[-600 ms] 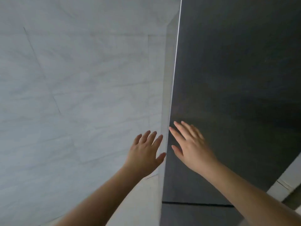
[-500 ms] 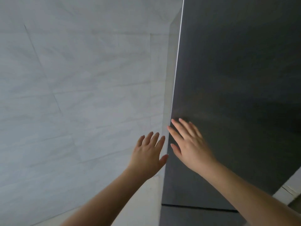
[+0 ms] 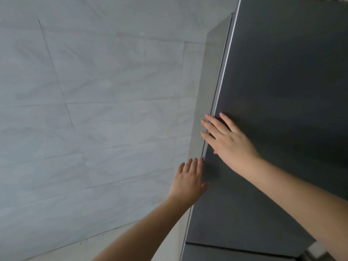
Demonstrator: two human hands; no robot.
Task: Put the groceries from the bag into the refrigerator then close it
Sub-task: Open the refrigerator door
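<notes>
head | right hand (image 3: 228, 142) now flat on refrigerator door (image 3: 282, 110) edge | left hand (image 3: 189, 180) flat, closer

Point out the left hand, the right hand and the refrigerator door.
left hand (image 3: 188, 182), head view, back of the hand.
right hand (image 3: 230, 143), head view, back of the hand.
refrigerator door (image 3: 286, 87), head view, dark front panel.

Over the last half second the right hand (image 3: 228, 140) climbed the dark refrigerator door (image 3: 282, 110) and lay flat on it, its straight fingers (image 3: 209, 127) now reaching across the door's left edge where before they stopped short of it. The left hand (image 3: 189, 180) moved right from in front of the tiled wall (image 3: 94, 110) until its fingertips met that same edge lower down.
</notes>
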